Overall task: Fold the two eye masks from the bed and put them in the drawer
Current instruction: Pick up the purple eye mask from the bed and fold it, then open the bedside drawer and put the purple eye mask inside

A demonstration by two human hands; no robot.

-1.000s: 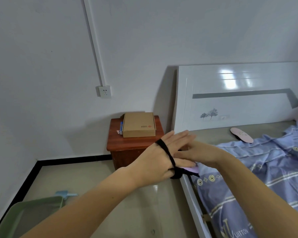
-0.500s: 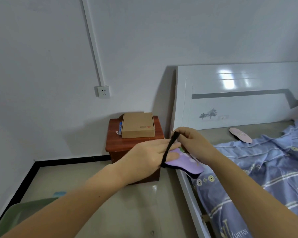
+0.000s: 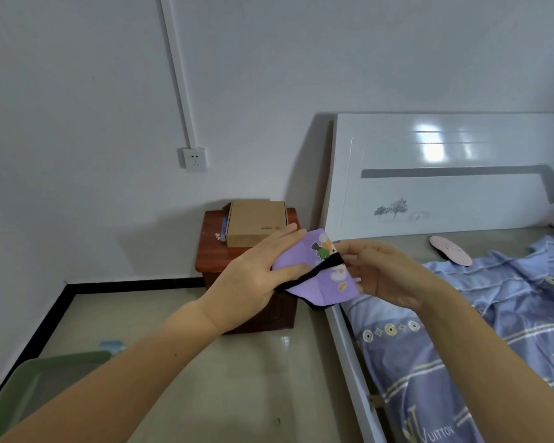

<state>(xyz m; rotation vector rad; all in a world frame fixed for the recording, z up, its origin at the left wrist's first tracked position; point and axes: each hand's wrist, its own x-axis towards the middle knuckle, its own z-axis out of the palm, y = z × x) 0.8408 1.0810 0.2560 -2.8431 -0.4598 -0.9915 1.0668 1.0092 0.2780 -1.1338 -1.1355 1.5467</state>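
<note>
left hand (image 3: pixel 253 276) and right hand (image 3: pixel 387 276) both clamped on the purple eye mask (image 3: pixel 314 270), held in the air between bed edge and nightstand. left fingers (image 3: pixel 282 239) pinch its 9 o'clock end, right fingers (image 3: pixel 352 251) its 3 o'clock end; black strap (image 3: pixel 311 273) runs across the front. looks folded or mid-fold, can't tell exactly. to do it well: tuck the strap inside the fold, keep edges lined up, pinch the crease with one hand so the other is free for the drawer. pink eye mask (image 3: pixel 449 250) lies on the bed (image 3: pixel 397 238) at 3 o'clock, untouched. nightstand (image 3: pixel 211 251) at 10 o'clock with a cardboard box (image 3: pixel 256 222) on top; drawer front hidden behind the left hand, can't tell if it is open.
</note>
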